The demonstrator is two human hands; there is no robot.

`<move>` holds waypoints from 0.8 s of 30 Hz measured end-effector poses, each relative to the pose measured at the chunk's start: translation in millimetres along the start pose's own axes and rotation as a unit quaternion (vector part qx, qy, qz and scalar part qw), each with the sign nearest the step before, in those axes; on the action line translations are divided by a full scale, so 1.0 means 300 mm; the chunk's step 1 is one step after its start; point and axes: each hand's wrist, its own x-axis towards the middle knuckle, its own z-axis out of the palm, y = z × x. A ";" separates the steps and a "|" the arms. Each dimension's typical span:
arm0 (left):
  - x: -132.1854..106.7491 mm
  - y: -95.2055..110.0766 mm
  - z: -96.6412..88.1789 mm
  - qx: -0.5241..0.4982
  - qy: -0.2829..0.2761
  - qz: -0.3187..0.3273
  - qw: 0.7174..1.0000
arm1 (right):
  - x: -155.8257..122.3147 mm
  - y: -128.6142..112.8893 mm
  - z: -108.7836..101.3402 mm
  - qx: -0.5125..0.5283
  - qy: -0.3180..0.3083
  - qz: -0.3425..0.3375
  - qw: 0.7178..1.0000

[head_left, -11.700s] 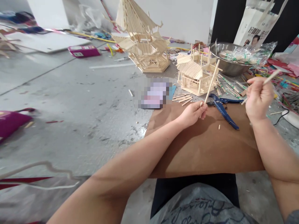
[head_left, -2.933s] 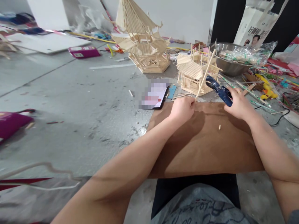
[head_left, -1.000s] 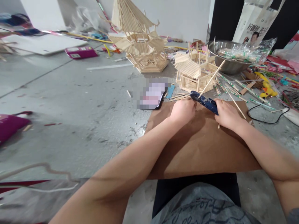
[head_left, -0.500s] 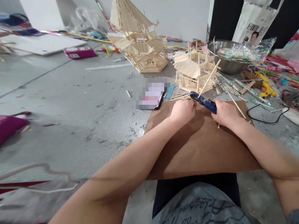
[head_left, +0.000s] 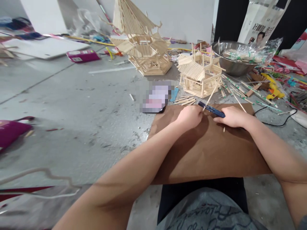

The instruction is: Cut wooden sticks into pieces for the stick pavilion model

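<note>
Stick (head_left: 211,96) slants up-right from the left hand (head_left: 191,116), crossing blue cutters (head_left: 215,111).

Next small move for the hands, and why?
Probably squeeze the right hand on the blue cutter: its head crosses the wooden stick close to the left hand, which grips that stick. Whether it bites in is too small to tell.

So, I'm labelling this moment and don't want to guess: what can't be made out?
In the head view:
Thin, round, pale wooden stick: lower end hidden by the left hand.
Blue, pliers-like hand tool: handle ends covered by the right hand.
Black-edged rectangular phone: screen blurred by pixel blocks.
Tall, tiered wooden tower: peak cut off by the top edge.
</note>
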 end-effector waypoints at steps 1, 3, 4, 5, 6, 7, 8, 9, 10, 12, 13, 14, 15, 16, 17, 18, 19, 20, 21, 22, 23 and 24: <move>0.000 -0.002 0.000 -0.012 -0.012 0.008 1.000 | 0.003 0.010 -0.007 0.029 -0.040 -0.004 0.999; 0.003 -0.008 0.001 -0.037 -0.028 0.018 0.999 | 0.011 0.028 -0.017 0.094 -0.102 -0.003 0.990; 0.004 -0.011 0.001 -0.049 -0.032 0.020 0.998 | 0.015 0.035 -0.019 0.125 -0.120 -0.001 0.985; 0.006 -0.013 0.002 -0.060 -0.031 0.021 0.997 | 0.019 0.039 -0.020 0.151 -0.132 0.001 0.980; 0.007 -0.015 0.003 -0.067 -0.028 0.021 0.997 | 0.023 0.042 -0.020 0.170 -0.137 0.003 0.976; 0.008 -0.015 0.005 -0.070 -0.023 0.021 0.997 | 0.026 0.044 -0.019 0.183 -0.140 0.005 0.973; 0.008 -0.014 0.006 -0.070 -0.018 0.020 0.997 | 0.029 0.044 -0.017 0.189 -0.143 0.009 0.971; 0.007 -0.013 0.009 -0.066 -0.013 0.019 0.998 | 0.031 0.044 -0.016 0.191 -0.145 0.012 0.971; 0.005 -0.010 0.011 -0.061 -0.009 0.017 0.998 | 0.032 0.044 -0.015 0.189 -0.148 0.017 0.971; 0.001 -0.005 0.014 -0.050 -0.003 0.013 0.999 | 0.031 0.043 -0.015 0.186 -0.154 0.021 0.970; -0.001 -0.002 0.015 -0.046 -0.001 0.012 0.999 | 0.030 0.043 -0.014 0.186 -0.157 0.022 0.970; -0.003 0.001 0.016 -0.043 0.000 0.010 0.999 | 0.028 0.042 -0.014 0.186 -0.157 0.021 0.970; -0.006 0.004 0.016 -0.040 -0.001 0.009 0.999 | 0.026 0.042 -0.014 0.186 -0.156 0.019 0.970; -0.007 0.006 0.016 -0.037 -0.003 0.006 0.999 | 0.024 0.040 -0.014 0.183 -0.153 0.017 0.971; -0.009 0.008 0.015 -0.034 -0.006 0.003 0.999 | 0.021 0.038 -0.014 0.180 -0.151 0.016 0.972; -0.010 0.010 0.014 -0.031 -0.007 -0.001 0.999 | 0.019 0.035 -0.014 0.176 -0.148 0.017 0.973; -0.011 0.012 0.013 -0.029 -0.008 -0.005 1.000 | 0.017 0.032 -0.014 0.171 -0.146 0.019 0.974; -0.012 0.014 0.011 -0.026 -0.009 -0.008 1.000 | 0.015 0.029 -0.014 0.168 -0.143 0.021 0.975; -0.013 0.016 0.010 -0.023 -0.009 -0.011 1.000 | 0.014 0.026 -0.014 0.164 -0.140 0.022 0.976; -0.014 0.018 0.008 -0.020 -0.010 -0.013 1.000 | 0.013 0.024 -0.014 0.160 -0.137 0.023 0.977; -0.014 0.019 0.007 -0.018 -0.011 -0.014 1.000 | 0.013 0.022 -0.014 0.157 -0.134 0.025 0.978; -0.015 0.020 0.007 -0.014 -0.011 -0.015 1.000 | 0.013 0.021 -0.013 0.154 -0.132 0.027 0.979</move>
